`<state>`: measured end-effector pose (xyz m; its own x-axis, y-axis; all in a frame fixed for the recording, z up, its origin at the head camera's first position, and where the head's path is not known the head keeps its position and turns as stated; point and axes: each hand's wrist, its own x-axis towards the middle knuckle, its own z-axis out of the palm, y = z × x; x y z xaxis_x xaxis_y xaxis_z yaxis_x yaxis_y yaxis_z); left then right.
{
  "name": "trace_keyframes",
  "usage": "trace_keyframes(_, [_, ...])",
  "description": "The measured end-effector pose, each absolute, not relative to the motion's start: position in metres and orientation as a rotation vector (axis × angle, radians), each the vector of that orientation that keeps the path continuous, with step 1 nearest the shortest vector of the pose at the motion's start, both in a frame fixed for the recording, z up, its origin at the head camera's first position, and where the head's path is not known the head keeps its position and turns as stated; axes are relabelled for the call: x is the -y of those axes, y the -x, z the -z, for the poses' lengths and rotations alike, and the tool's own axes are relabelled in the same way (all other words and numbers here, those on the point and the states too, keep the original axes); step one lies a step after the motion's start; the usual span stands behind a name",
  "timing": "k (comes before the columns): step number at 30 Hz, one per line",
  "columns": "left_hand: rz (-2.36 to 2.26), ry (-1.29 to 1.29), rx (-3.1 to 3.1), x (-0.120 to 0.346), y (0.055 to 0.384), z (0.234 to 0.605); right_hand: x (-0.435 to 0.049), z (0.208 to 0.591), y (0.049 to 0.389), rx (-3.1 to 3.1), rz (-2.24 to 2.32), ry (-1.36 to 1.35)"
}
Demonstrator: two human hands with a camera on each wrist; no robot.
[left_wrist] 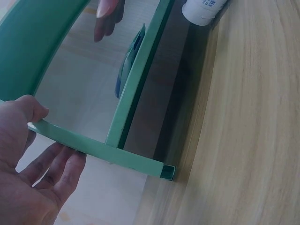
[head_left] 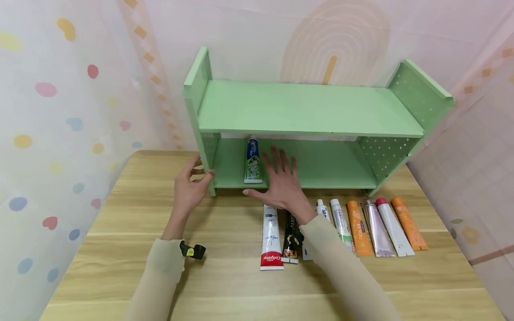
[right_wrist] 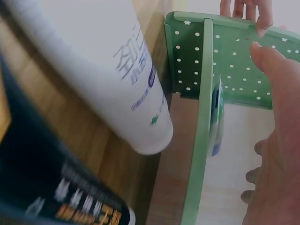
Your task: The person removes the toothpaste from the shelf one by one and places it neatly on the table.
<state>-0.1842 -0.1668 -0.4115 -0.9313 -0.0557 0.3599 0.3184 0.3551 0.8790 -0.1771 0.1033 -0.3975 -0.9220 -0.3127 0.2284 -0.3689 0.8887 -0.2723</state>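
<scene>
My left hand (head_left: 191,189) grips the left side panel of a green two-tier shelf (head_left: 309,109), thumb on the inner face and fingers outside, as the left wrist view shows. On the lower board (head_left: 321,165) lies a blue and green toothpaste tube (head_left: 253,160), its cap toward the back. Just right of that tube my right hand (head_left: 283,189) reaches over the lower board with straight, spread fingers and holds nothing. Below the right hand, a white and red Colgate toothpaste tube (head_left: 271,240) and a black tube (head_left: 291,240) lie on the table.
More tubes lie in a row before the shelf's right half, among them an orange tube (head_left: 359,229), a silvery pink tube (head_left: 379,229) and a white tube with a magenta cap (head_left: 395,227). The wooden table (head_left: 225,285) reaches the patterned cloth (head_left: 100,89) behind.
</scene>
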Motion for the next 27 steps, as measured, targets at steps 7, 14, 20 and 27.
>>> trace_keyframes(7, [1.581, 0.246, 2.300, 0.166, 0.185, 0.409, -0.088, 0.394, 0.190, 2.893, -0.464, -0.553])
trace_keyframes(14, [1.578, 0.264, 2.294, 0.167, 0.184, 0.411, -0.073, 0.394, 0.202, 2.903, -0.447, -0.594])
trace_keyframes(20, [1.587, 0.269, 2.296, 0.168, 0.183, 0.411, -0.059, 0.397, 0.209, 2.957, -0.398, -0.604])
trace_keyframes(27, [1.594, 0.285, 2.292, 0.169, 0.185, 0.411, -0.048, 0.403, 0.214, 3.018, -0.387, -0.593])
